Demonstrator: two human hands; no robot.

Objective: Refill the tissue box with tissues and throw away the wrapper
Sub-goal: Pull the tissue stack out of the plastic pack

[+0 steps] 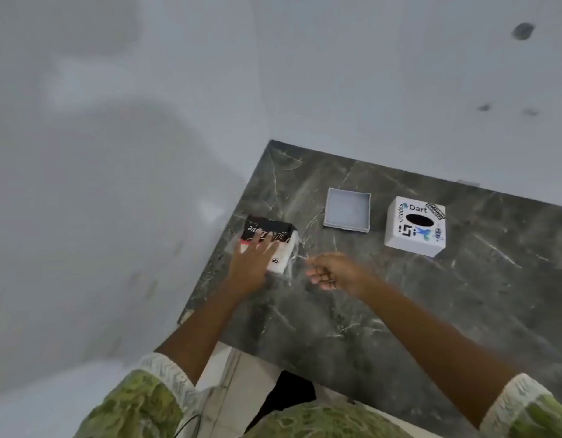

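A wrapped tissue pack (278, 240), black and white with red at one end, lies near the left edge of the dark marble counter (431, 295). My left hand (252, 262) rests flat on top of it, pressing it down. My right hand (331, 271) is just right of the pack, fingers curled and pinching a thin strip of clear wrapper (300, 257) that stretches from the pack's end. The white tissue box cover (415, 227), with stickers and an oval slot on top, stands at the right. Its grey square base tray (347, 210) lies open-side up between cover and pack.
The counter meets a pale wall at the back and ends at a left edge close to the pack. Pale floor lies to the left. Green patterned sleeves and clothing fill the bottom of the view.
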